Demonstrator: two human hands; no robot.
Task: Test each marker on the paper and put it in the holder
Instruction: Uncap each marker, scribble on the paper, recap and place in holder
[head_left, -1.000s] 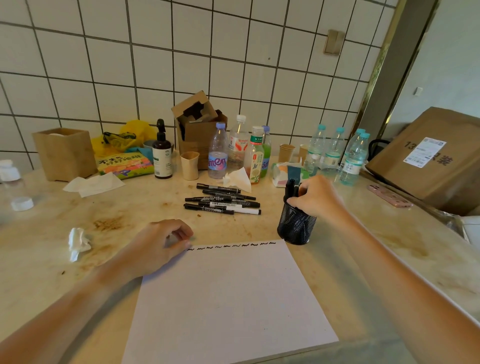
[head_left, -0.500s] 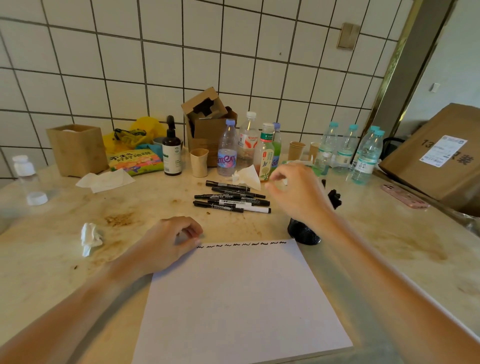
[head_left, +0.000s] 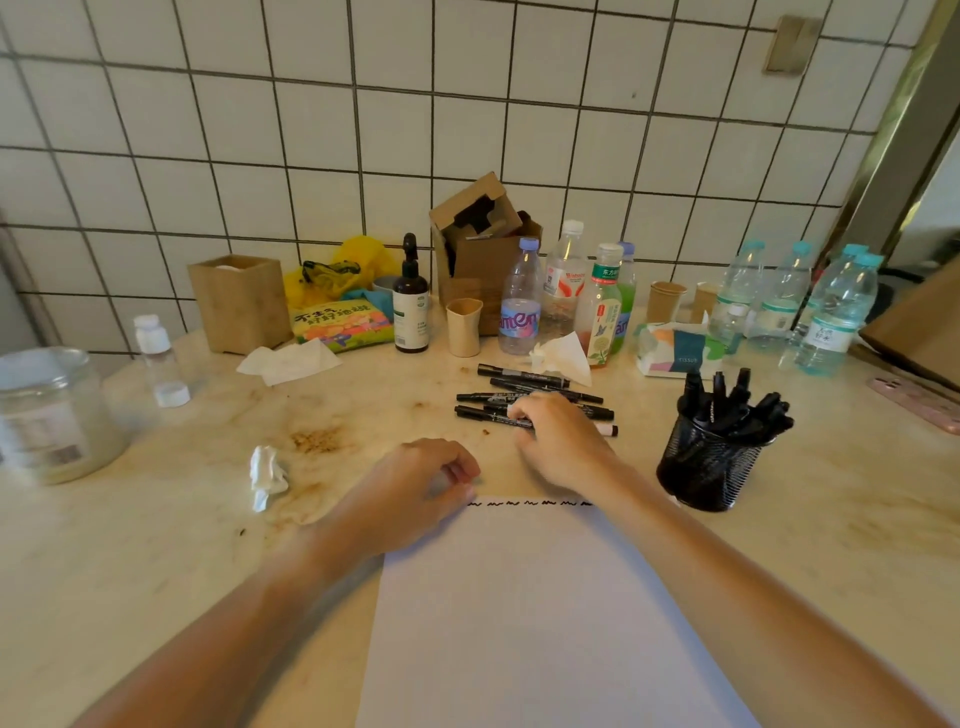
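We see the right hand (head_left: 558, 447) lying over the near end of the loose markers (head_left: 524, 397) on the bench (head_left: 130, 545), fingers curled down onto the closest one. The fingertips touch the nearest marker (head_left: 478, 413), but we cannot tell whether they already pinch it or only rest on it. The other markers lie side by side just beyond the hand, roughly parallel, with their left ends sticking out past the fingers and a pale tip showing to the right of the hand.

The left hand (head_left: 415, 493) sits at the top left corner of the paper (head_left: 540, 623), fingers loosely curled with nothing between them, knuckles pressing the sheet down. A row of short black squiggles (head_left: 524, 503) runs along the top edge of the paper, between the two hands.

The holder (head_left: 701, 475), a black mesh cup, stands upright to the right of the right hand, near the paper's top right corner, apart from the hand. Several black markers stand in it, leaning outward at its rim.

A crumpled tissue (head_left: 267, 475) lies to the left of the left hand, and bottles (head_left: 519, 301) line the tiled wall behind.
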